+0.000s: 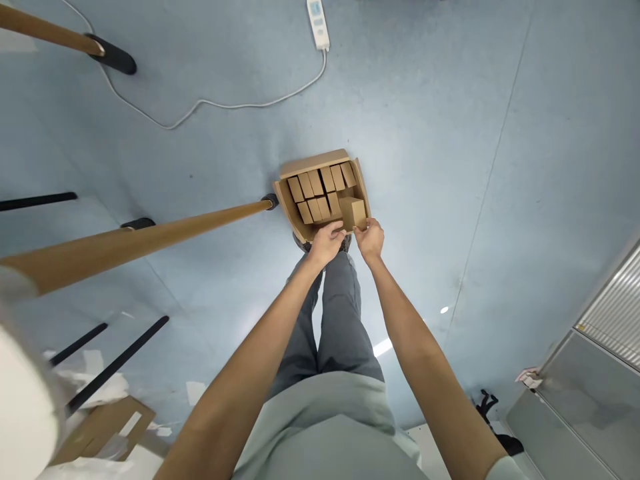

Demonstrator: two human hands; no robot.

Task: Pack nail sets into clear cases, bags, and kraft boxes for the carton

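On the floor at my feet stands an open cardboard carton (314, 163), with small brown cardboard boxes standing in two rows inside it. One small cardboard box (354, 213) sits higher than the others at the near right corner. My left hand (327, 241) has its fingers curled at the lower left edge of that box. On the other side, my right hand (370, 239) pinches its lower right side by the carton wall. The undersides of the fingers are hidden.
A white power strip (319, 25) with a grey cable (220, 105) lies beyond the carton. Wooden table legs (200, 233) stand on the left, one close to the carton. A larger cardboard box (107, 430) lies at lower left, a grey cabinet (580, 393) at lower right.
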